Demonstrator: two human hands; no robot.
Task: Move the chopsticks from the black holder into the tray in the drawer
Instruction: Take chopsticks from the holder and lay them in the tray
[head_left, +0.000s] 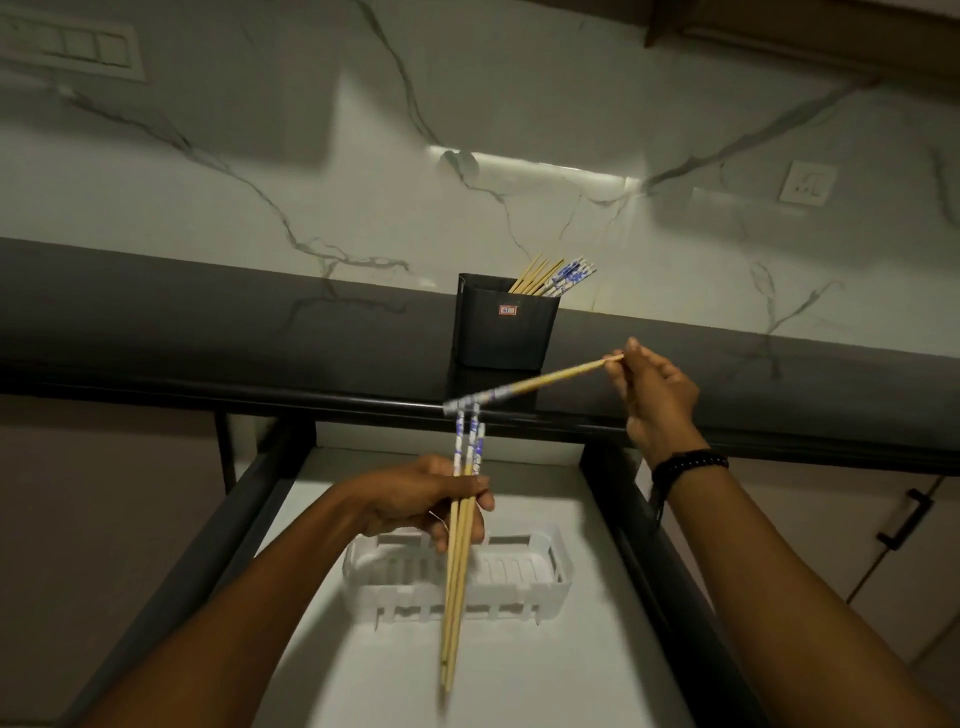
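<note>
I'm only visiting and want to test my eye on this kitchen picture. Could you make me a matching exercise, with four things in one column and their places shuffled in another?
Things:
1. black rectangular holder
2. white slotted plastic tray
3. bundle of wooden chopsticks with blue-patterned ends
4. single wooden chopstick

Places:
A. pinched at its tip by the right hand
B. on the dark countertop
C. gripped in the left hand
D. in the open drawer

Pairs: 1-B, 2-D, 3-C, 4-A.

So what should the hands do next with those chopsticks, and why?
Probably slide the single chopstick pinched by the right hand into the bundle the left hand grips. Its patterned end already meets the bundle's top, so all could then go together into the white tray just below.
</note>
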